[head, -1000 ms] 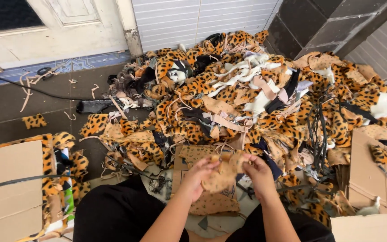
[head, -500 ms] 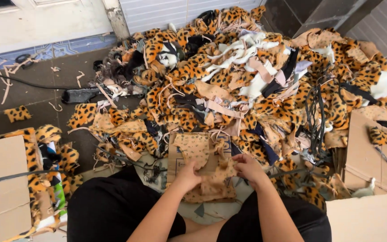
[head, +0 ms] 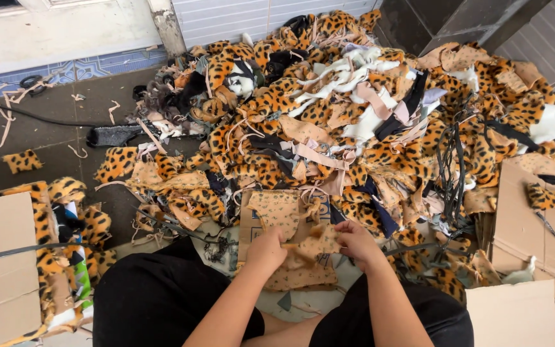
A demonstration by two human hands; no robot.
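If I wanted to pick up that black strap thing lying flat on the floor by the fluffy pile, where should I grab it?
Probably the left end of the black strap. It lies flat on bare dark floor there, free of scraps, while its right end runs under the leopard-print scrap pile. Come from above on the left side and pinch across its narrow width, then pull it leftward, away from the pile.

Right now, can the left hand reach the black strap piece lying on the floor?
Probably not easily. The left hand grips the tan fabric piece, and the black strap piece lies far off, beyond a scrap heap.
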